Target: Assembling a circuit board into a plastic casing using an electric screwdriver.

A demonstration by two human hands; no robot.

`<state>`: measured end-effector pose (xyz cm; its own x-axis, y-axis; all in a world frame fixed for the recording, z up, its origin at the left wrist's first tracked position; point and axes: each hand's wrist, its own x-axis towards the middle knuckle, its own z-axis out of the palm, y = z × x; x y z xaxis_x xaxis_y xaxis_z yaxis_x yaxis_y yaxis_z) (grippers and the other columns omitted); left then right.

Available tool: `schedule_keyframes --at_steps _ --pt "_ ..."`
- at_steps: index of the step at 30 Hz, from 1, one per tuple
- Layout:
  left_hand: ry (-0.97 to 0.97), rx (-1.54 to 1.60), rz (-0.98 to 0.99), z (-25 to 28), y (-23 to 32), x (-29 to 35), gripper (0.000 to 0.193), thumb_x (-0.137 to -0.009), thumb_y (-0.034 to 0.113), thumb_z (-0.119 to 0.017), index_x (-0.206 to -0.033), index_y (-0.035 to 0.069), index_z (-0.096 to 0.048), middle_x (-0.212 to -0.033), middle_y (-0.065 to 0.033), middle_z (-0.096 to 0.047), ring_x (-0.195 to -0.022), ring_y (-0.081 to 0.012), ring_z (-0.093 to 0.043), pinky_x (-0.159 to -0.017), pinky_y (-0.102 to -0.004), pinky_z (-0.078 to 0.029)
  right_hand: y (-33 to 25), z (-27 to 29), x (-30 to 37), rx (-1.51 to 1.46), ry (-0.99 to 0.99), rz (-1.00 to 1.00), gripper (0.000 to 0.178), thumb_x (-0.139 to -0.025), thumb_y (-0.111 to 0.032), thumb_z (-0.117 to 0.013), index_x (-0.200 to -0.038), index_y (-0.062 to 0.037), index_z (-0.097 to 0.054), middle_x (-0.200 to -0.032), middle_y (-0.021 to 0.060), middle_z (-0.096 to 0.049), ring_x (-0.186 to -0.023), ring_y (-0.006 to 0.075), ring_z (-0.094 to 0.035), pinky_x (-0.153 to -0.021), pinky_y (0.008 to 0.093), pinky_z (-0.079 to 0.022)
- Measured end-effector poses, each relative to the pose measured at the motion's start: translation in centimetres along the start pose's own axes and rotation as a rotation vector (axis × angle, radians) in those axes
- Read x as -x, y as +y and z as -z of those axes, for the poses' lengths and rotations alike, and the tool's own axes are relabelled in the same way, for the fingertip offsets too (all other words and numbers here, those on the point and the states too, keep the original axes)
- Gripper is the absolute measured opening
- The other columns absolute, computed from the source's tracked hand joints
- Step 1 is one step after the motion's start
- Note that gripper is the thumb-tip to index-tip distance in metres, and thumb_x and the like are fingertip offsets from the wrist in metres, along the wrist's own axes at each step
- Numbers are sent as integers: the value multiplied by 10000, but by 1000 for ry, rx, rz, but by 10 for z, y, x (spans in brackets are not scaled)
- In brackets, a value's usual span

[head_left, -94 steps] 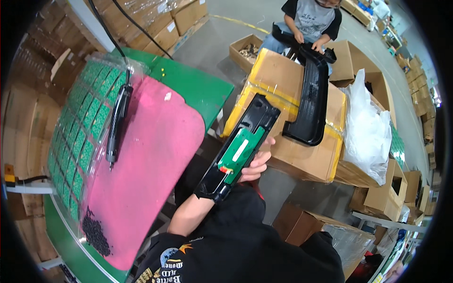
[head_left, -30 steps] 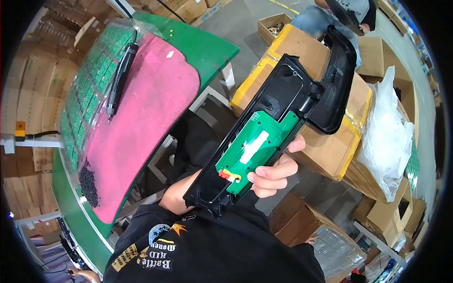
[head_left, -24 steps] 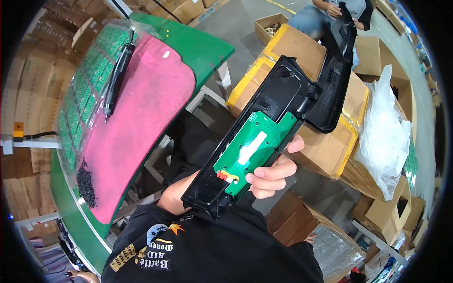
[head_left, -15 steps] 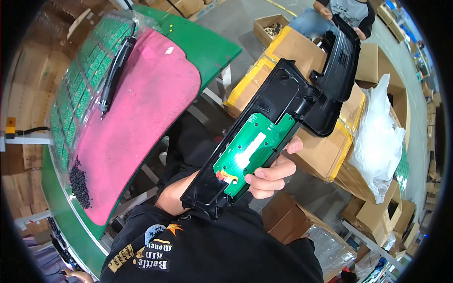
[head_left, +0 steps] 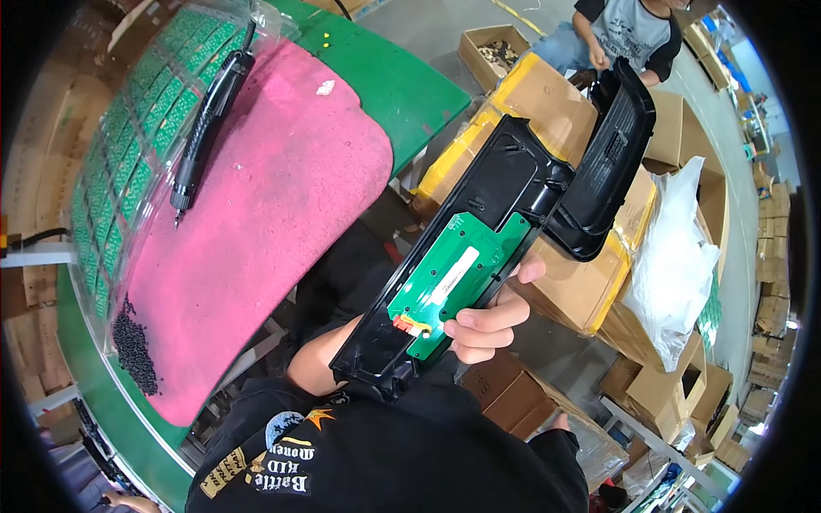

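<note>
My left hand [head_left: 489,323] holds a long black plastic housing [head_left: 506,175], its forearm passing beneath and its fingers curled over the right edge. A green circuit board [head_left: 453,269] lies in the lower part of the housing. Near the board's lower left end is a small connector with red, yellow and white wires [head_left: 412,325]. At lower right, just a bit of skin of my right hand [head_left: 560,421] shows past the black sleeve; its fingers are hidden. Beyond the housing's far end, another black plastic housing with a slotted grille [head_left: 607,162] sits over a carton.
A black electric screwdriver [head_left: 205,137] rests on a pink mat [head_left: 282,179] on the green bench [head_left: 402,85]. Beside it are green board panels [head_left: 128,154] and a pile of black screws [head_left: 135,350]. Taped cartons [head_left: 547,103] and white plastic wrap [head_left: 671,274] stand right; a person [head_left: 629,38] sits beyond.
The bench and mat have shifted slightly in view, while the housing stays in my left hand. A bit of my right hand has appeared beside its sleeve. The other person's hand has moved lower.
</note>
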<state>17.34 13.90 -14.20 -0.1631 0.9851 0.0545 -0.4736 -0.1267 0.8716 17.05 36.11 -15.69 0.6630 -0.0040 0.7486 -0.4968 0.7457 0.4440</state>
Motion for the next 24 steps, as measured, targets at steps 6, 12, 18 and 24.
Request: schedule_keyframes --at_steps 6,12,18,24 --pt "-31 223 -55 4 -2 1 275 -970 187 -490 -1198 62 -403 -928 -125 -545 -802 -224 -554 -723 -329 -445 0 -6 -3 9 -45 -52 229 -927 -311 -380 -707 -247 -374 -717 -110 -471 -799 -23 -437 -867 417 -182" --pt "-15 413 -98 29 18 86 246 -980 209 -470 -1171 72 -395 -887 -117 -529 -761 -217 -538 -695 -328 -436 -9 -3 7 15 38 -161 226 -918 -320 -397 -704 -248 -383 -704 -120 -484 -774 -19 -450 -865 416 -184" --pt "-67 610 -159 4 -2 -16 221 -991 231 -449 -1143 83 -387 -846 -110 -512 -720 -210 -522 -666 -327 -427 -7 -6 -1 -90 -6 -63 241 -904 -336 -429 -683 -256 -378 -698 -130 -491 -770 -12 -462 -868 418 -183" --pt "-39 735 -226 -8 3 -19 202 -1001 252 -429 -1115 94 -379 -805 -103 -496 -679 -202 -506 -638 -325 -417 -20 -21 3 -72 79 -129 245 -910 -335 -395 -684 -248 -355 -723 -138 -487 -754 -9 -457 -877 422 -170"
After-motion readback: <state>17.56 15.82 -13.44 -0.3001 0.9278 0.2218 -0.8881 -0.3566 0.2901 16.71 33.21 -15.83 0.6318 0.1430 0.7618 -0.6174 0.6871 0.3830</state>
